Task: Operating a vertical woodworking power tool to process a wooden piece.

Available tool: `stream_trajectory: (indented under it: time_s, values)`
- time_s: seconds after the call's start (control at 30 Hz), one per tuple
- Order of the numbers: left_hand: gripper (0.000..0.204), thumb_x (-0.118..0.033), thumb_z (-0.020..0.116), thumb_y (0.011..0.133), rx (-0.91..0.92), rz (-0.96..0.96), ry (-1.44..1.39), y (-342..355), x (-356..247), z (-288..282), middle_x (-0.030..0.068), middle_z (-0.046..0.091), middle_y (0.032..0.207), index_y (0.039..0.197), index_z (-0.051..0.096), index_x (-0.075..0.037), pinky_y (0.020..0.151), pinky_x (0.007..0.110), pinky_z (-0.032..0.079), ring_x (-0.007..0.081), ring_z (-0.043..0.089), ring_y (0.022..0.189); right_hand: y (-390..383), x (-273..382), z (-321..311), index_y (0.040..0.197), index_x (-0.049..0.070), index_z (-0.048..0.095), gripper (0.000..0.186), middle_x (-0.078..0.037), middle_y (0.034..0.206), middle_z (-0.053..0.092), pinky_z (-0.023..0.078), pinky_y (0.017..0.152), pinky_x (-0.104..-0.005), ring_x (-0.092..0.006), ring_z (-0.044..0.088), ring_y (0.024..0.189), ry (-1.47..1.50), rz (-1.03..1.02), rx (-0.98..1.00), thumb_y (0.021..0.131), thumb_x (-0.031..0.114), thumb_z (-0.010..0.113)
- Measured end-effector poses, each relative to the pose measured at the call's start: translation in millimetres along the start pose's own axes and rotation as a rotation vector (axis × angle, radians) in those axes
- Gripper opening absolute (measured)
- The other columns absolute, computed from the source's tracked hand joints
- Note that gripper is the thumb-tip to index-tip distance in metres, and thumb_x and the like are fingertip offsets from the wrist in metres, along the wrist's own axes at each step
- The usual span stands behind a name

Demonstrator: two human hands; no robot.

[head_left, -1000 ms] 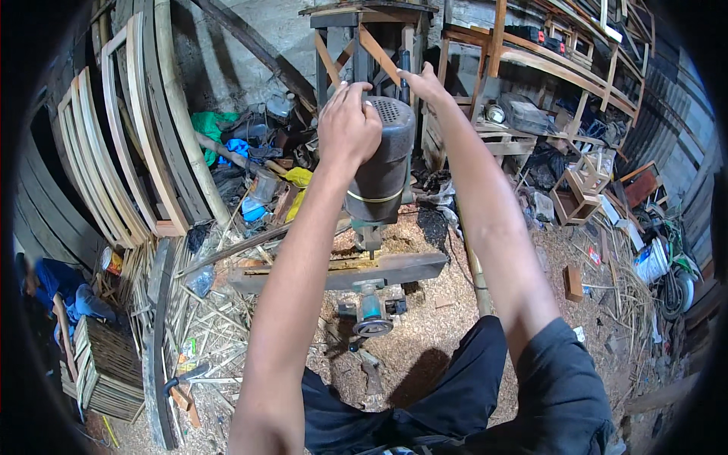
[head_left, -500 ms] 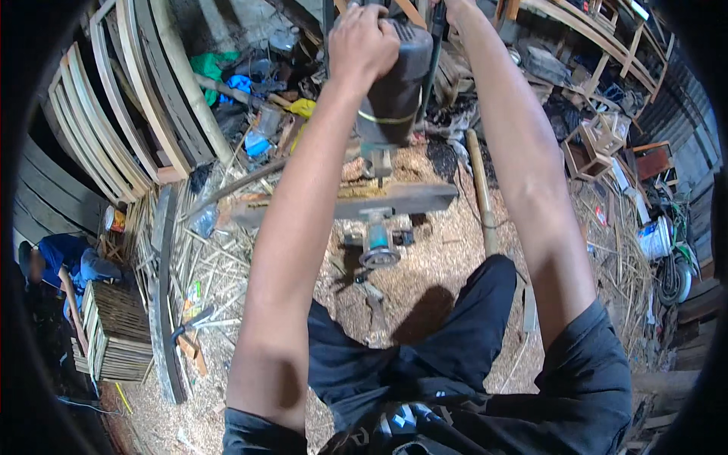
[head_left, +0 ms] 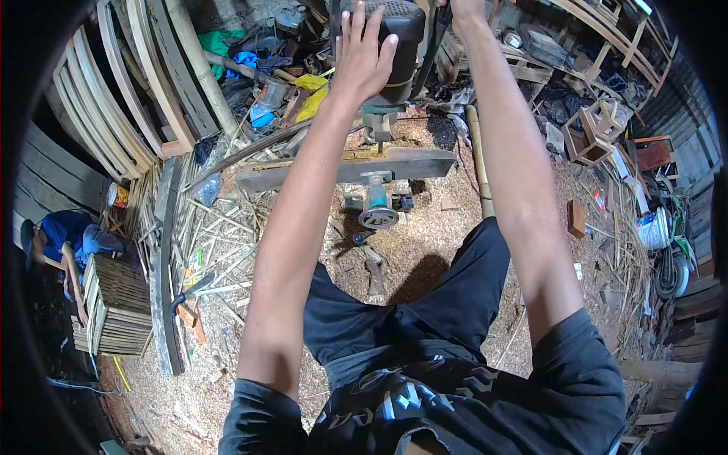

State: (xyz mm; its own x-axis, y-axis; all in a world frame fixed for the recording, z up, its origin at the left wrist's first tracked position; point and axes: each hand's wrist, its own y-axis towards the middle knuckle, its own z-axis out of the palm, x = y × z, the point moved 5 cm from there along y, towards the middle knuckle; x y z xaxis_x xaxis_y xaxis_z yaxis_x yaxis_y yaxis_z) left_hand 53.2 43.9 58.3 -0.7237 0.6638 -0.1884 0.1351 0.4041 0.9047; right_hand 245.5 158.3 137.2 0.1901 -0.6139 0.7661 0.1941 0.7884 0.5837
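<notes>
Containers: white bucket [head_left: 654, 229] at the right, near a wheel [head_left: 673, 277]; its contents I cannot make out. Orange-and-yellow tin [head_left: 118, 196] at the left, beyond the co-worker [head_left: 64, 235]; inside not readable. Small wooden box frame [head_left: 582, 136], far right, tipped over among the clutter; its interior is in shadow. A bright blue plastic piece [head_left: 262, 117], possibly a vessel, lies far left of the machine, close to a yellow sheet [head_left: 312, 102].

Grip, left: my left hand [head_left: 364, 67] lies over the near left side of the dark motor housing [head_left: 408, 45], fingers extended and a little parted, thumb pointing off to the right. The palm appears laid against the casing; nothing is pinched.

Grip, right: my right hand [head_left: 464, 10] is at the far edge of view, at the upper end of the black lever [head_left: 433, 49], right of the housing. Most of the fingers are cut off, so I cannot tell how tightly they close.

Work: grey timber beam [head_left: 349, 168] runs left to right below the housing, in front of me. Drill bit [head_left: 381, 147] points down at its upper side; whether the tip has entered is too small to judge. On the near side of the beam, a teal clamp [head_left: 377, 199] with a round handwheel [head_left: 378, 218]. Wood shavings [head_left: 447, 193] cover the ground about it. At the left, the co-worker's arm reaches down to a slatted wooden stack [head_left: 121, 334].
</notes>
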Motion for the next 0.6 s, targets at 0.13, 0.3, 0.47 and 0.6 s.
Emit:
stream_trajectory:
  time_s: [0.13,0.3,0.47,0.6]
  values:
    - [0.066,-0.046,0.04,0.099,0.302,-0.211,-0.046,-14,8,5,0.0187,0.003,0.161,0.154,0.017,-0.018,0.115,0.056,0.016,0.0413,0.005,0.147,-26,3,-7,0.069,0.008,0.055,0.035,-0.002,0.058,0.049,0.039,0.052,-0.0276,-0.0141,0.048,0.052,0.02,0.009,-0.016,0.096,0.03,0.049]
    - [0.068,-0.048,0.038,0.1,0.321,-0.219,-0.095,-27,3,4,0.0191,-0.001,0.161,0.156,0.011,-0.019,0.116,0.057,0.013,0.0378,0.003,0.148,-81,6,-13,0.07,0.008,0.057,0.036,-0.001,0.057,0.047,0.037,0.051,-0.0274,-0.0135,0.046,0.051,0.135,-0.072,0.051,0.098,0.027,0.044]
    - [0.07,-0.048,0.04,0.099,0.379,-0.254,-0.126,-50,-1,6,0.0195,-0.002,0.161,0.156,0.011,-0.018,0.115,0.057,0.013,0.035,0.006,0.148,-133,12,-26,0.071,0.003,0.055,0.044,-0.004,0.064,0.052,0.041,0.065,-0.0291,-0.0143,0.05,0.063,0.063,-0.1,0.103,0.097,0.038,0.049]
    - [0.071,-0.048,0.04,0.099,0.379,-0.221,-0.156,-61,-4,6,0.0193,-0.001,0.161,0.156,0.01,-0.017,0.115,0.057,0.014,0.0348,0.007,0.148,-171,16,-30,0.068,0.003,0.052,0.033,-0.003,0.067,0.052,0.038,0.067,-0.0281,-0.0134,0.049,0.067,0.173,-0.162,0.095,0.095,0.022,0.05]
